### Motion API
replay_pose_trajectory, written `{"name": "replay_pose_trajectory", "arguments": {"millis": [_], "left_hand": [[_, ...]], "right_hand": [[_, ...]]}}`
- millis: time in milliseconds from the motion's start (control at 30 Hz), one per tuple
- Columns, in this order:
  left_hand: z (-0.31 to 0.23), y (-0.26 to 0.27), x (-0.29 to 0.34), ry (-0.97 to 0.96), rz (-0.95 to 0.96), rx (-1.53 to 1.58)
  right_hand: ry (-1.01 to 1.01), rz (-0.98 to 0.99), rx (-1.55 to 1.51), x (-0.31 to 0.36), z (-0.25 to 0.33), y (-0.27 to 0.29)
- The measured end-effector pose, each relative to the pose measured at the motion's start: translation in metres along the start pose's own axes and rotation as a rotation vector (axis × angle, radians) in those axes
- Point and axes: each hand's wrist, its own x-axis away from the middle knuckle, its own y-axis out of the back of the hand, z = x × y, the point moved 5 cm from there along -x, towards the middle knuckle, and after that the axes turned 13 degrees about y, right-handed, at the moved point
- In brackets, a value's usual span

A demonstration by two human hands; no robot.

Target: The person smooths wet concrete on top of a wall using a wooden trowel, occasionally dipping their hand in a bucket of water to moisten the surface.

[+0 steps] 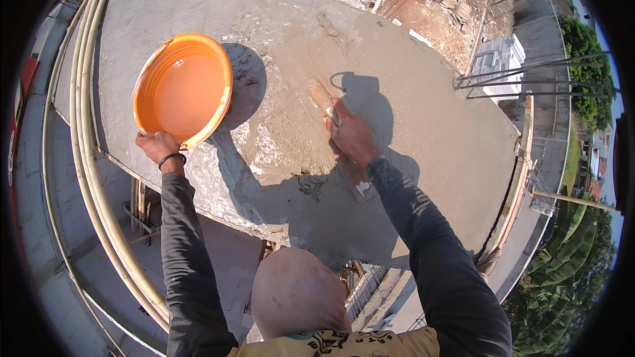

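Observation:
My left hand point(159, 148) is closed round the near rim of an orange plastic bucket point(215, 79), which is tipped so that its inside shows. What looks like watery liquid point(182, 92) lies in the bucket. My right hand point(352, 133) grips a long, narrow hand float point(322, 97) laid against the grey wet concrete slab point(436, 139). One end of the float reaches past my fingers, and the other end shows beside my wrist. Around the float the surface is smooth and damp, while the patch between bucket and float looks rougher and wetter.
Bamboo poles point(84, 125) run along the left side of the slab. A board point(512, 198) edges it on the right, where steel bars point(536, 74) stick out. Lower ground with rubble point(456, 16) lies beyond the far edge. Openings drop below the near edge.

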Motion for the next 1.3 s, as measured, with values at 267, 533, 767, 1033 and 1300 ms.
{"name": "replay_pose_trajectory", "arguments": {"millis": [267, 533, 767, 1033, 1300], "left_hand": [[0.001, -0.003, -0.009, 0.083, 0.093, -0.034], [0.047, -0.011, -0.027, -0.023, 0.117, -0.072], [0.026, -0.006, -0.026, 0.013, 0.151, -0.081], [0.03, -0.023, -0.006, 0.031, 0.076, -0.08], [0.037, 0.001, -0.039, 0.046, 0.137, -0.162]], "right_hand": [[-0.231, -0.102, -0.08, -0.103, -0.051, 0.046], [0.025, -0.328, 0.01, -0.024, -0.012, 0.008], [-0.163, -0.142, 0.075, -0.105, -0.04, 0.057], [-0.072, -0.253, 0.038, 0.114, -0.007, -0.002], [0.08, -0.131, 0.125, 0.045, 0.0, 0.026]]}}
